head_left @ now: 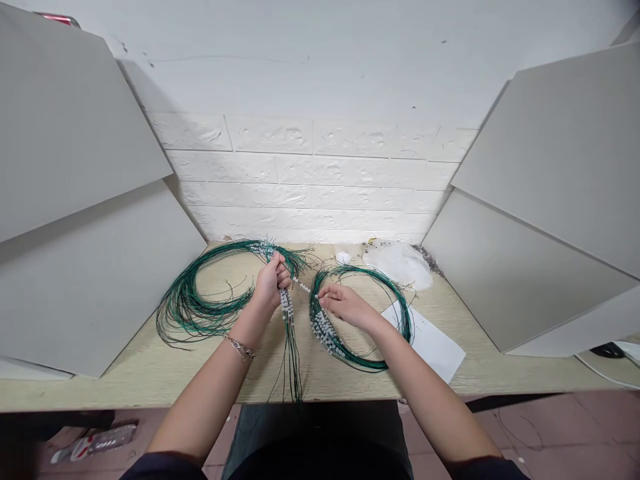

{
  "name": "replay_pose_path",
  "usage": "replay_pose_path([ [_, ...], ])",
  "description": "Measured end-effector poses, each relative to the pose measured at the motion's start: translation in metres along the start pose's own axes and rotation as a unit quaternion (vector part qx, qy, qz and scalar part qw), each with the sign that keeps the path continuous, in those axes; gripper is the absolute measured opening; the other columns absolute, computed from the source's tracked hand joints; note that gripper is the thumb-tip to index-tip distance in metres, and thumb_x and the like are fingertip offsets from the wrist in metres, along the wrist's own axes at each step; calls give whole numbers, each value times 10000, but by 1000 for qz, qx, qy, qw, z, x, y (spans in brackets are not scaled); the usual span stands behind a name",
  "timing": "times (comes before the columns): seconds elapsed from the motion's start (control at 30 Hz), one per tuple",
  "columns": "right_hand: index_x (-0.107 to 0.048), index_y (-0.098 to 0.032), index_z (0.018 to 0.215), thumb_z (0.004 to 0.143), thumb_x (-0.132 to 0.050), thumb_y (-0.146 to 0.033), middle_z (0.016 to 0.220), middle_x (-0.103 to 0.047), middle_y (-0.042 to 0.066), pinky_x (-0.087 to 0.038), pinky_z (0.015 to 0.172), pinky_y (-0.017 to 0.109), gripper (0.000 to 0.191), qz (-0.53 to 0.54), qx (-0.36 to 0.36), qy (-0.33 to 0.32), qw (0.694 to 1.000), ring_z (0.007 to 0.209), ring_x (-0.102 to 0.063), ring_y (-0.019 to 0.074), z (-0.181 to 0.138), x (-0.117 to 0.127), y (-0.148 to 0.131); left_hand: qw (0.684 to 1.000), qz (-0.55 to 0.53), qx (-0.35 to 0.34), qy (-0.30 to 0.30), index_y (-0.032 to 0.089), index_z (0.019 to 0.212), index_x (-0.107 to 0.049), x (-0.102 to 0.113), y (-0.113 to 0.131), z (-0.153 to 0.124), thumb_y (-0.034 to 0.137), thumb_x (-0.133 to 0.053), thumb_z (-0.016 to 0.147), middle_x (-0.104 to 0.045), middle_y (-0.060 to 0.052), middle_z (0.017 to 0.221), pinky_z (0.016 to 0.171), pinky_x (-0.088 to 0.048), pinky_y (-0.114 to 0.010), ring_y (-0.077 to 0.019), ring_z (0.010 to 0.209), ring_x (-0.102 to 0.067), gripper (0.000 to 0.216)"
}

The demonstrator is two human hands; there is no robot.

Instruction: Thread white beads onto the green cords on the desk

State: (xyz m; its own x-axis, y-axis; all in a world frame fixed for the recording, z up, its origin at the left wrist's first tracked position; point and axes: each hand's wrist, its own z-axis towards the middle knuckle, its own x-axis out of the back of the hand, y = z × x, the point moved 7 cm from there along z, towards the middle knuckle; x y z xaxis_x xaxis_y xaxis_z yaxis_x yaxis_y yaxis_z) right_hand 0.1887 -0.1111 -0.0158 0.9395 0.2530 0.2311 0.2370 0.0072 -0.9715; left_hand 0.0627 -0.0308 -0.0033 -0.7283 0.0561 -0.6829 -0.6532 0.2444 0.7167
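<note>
My left hand point(274, 279) is closed around a bundle of green cords point(291, 347) strung with white beads point(286, 305); their loose ends hang down over the table's front edge. With fingertips pinched, my right hand point(343, 303) holds one beaded strand point(302, 285), which stretches between the two hands. Beneath the right hand lies a round coil of green cords point(407, 313) with rows of white beads along its left side. A second, looser coil point(175, 313) spreads out left of my left hand, with more beads near its top.
A crumpled white plastic bag point(400, 263) sits at the back right. A sheet of paper point(440, 347) lies partly under the right coil. Grey panels point(75, 267) lean on both sides, against a white brick-patterned wall point(310, 167). A plastic bottle point(95, 443) is on the floor.
</note>
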Motion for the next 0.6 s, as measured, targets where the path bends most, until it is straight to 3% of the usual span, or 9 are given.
replay_pose_path([
  [0.13, -506, -165, 882, 746, -468, -260, 576, -353, -64, -207, 438, 179, 170, -17, 28, 8, 999, 453, -265, 44, 0, 0, -2, 1000, -1, 1, 0, 138, 640, -415, 1, 0, 1, 260, -421, 840, -198, 92, 417, 278, -111, -125, -10, 280, -176, 234],
  [0.43, -537, -189, 995, 758, -425, -216, 542, -310, -63, -180, 420, 187, 264, -32, 9, -8, 999, 438, -245, 49, -2, -3, -3, 999, 25, -15, -14, 145, 646, -409, 2, -6, 4, 319, -444, 823, -214, 90, 439, 289, -128, -132, -18, 301, -185, 251],
  [0.6, -537, -171, 964, 766, -430, -226, 587, -390, -46, -247, 460, 193, 233, -50, 19, -1, 999, 479, -314, 58, -1, -3, -4, 999, 12, -40, -7, 143, 614, -393, 0, -5, 4, 297, -403, 843, -388, 37, 500, 400, -362, -154, -52, 409, -407, 276],
])
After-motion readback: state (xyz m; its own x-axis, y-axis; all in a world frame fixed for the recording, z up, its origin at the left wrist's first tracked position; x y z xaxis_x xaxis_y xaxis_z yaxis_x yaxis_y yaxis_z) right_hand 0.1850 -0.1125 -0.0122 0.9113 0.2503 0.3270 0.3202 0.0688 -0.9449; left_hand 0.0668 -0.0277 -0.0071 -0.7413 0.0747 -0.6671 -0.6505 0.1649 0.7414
